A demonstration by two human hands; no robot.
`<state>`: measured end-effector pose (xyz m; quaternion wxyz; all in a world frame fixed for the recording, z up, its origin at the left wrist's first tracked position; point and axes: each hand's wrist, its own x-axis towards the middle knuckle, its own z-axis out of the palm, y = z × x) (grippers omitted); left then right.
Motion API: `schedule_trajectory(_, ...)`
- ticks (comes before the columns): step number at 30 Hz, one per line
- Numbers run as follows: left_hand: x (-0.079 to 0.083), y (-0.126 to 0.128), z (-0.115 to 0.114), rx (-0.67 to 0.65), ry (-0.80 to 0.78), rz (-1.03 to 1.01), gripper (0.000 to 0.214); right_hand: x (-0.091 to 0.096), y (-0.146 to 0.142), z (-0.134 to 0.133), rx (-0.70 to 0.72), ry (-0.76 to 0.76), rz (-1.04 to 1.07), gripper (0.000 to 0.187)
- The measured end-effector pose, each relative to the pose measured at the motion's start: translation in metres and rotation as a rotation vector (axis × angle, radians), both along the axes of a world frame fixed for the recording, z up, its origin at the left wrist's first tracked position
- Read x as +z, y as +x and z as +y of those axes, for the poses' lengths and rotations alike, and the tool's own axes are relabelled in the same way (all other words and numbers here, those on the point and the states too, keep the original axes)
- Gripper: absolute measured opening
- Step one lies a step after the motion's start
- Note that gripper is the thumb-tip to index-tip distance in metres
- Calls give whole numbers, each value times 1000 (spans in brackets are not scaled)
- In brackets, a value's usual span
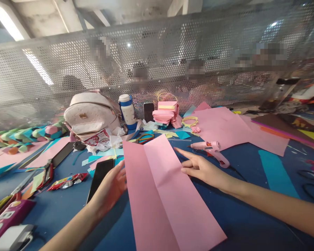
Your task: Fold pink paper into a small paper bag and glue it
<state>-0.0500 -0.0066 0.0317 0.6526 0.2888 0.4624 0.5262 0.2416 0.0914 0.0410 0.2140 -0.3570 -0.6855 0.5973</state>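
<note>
A pink sheet of paper (170, 188) with a lengthwise crease stands partly raised in front of me, its two halves angled like a shallow V. Beside its left edge is my left hand (108, 188), thumb up and fingers apart, close against the paper without a grip on it. My right hand (197, 167) is at the right edge; its index finger is stretched out, the others are loosely bent, and the fingertips touch or nearly touch the paper. A black phone (99, 176) lies under my left wrist. Just beyond my right hand rests a pink glue gun (210, 150).
Behind are a pale backpack (90, 111), a bottle (127, 111), a pink folded-paper piece (167, 113) and a perforated metal screen (157, 52). More pink sheets (219, 125) lie at right. Scissors (5, 205), a candy wrapper (67, 181) and paper scraps are at left.
</note>
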Motion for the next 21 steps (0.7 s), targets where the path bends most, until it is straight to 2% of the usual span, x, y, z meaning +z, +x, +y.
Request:
schedule_trajectory(1, 1, 0, 3, -81, -57, -85, 62, -1, -2, 0, -10, -10, 3, 86)
schedule_trajectory(3, 2, 1, 6, -184, -103, -106, 61, -2, -6, -1, 10, -38, -6, 76)
schedule_trajectory(6, 3, 6, 7, -167, -149, -12, 49, -5, -8, 1, -32, -19, -169, 55)
schedule_trajectory(8, 4, 9, 11, -189, -95, 92, 43, -6, -8, 5, -134, 70, -338, 50)
schedule_trajectory(10, 3, 9, 19, -256, 36, 217, 41, -3, -9, 10, -190, 147, -417, 48)
schedule_trajectory(12, 0, 5, 29, -289, 151, 323, 41, 2, -10, 14, -184, 172, -368, 46)
schedule_trajectory(15, -8, -7, 44, -262, 222, 447, 38, 2, -12, 18, -153, 158, -260, 45)
schedule_trajectory(19, -18, -25, 52, -221, 313, 644, 27, -16, -11, 21, -41, 166, -169, 45)
schedule_trajectory(21, -19, -30, 51, -258, 355, 712, 21, -24, -8, 23, 3, 212, -155, 42)
